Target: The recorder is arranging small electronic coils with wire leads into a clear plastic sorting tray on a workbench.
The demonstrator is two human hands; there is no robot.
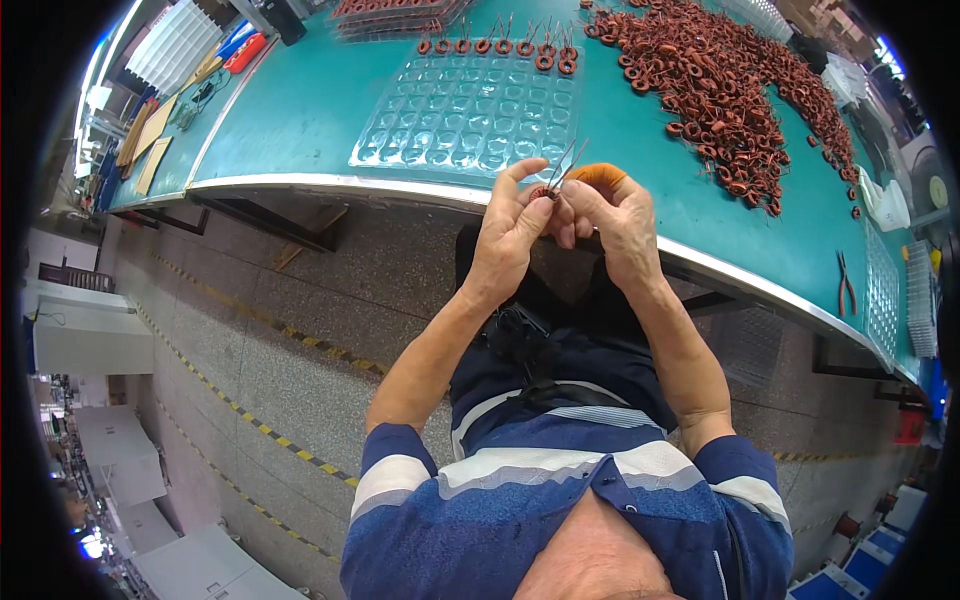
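Just past the table's near edge, my left hand pinches a copper-wound toroidal coil between thumb and forefinger. Two long wire leads rise from this coil. My right hand is closed at the leads, with thumb and forefinger pressed together on them; an orange cover wraps one finger. Beyond my hands lies a clear plastic tray with round pockets. Coils with upright leads fill its far row, and a few sit in the row before it at the right.
A large heap of loose coils spreads over the green table to the right. Pliers lie near the right edge beside another clear tray. Stacked filled trays stand at the back. A red-handled tool is at far left.
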